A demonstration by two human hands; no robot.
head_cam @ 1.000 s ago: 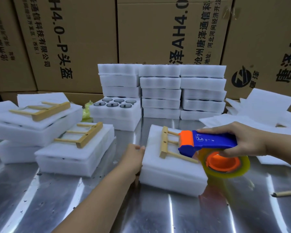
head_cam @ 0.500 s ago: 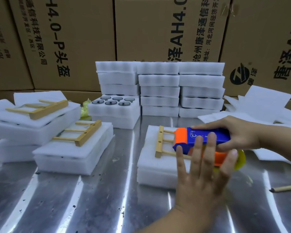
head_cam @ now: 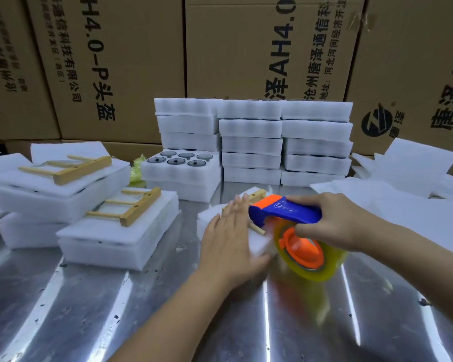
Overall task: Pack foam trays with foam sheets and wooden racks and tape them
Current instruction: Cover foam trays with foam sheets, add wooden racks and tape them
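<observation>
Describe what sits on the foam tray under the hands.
A wooden rack, only its ends visible; the flat left hand and the tape dispenser in the right hand cover the rest.

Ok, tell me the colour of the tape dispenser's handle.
The handle is blue with an orange tip; head view.

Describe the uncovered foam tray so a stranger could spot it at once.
Find the wall of cardboard boxes; three stacks of white foam trays stand before it. At the foot of the leftmost stack sits the uncovered foam tray. It alone has no sheet on top, so six dark round pieces show.
</observation>
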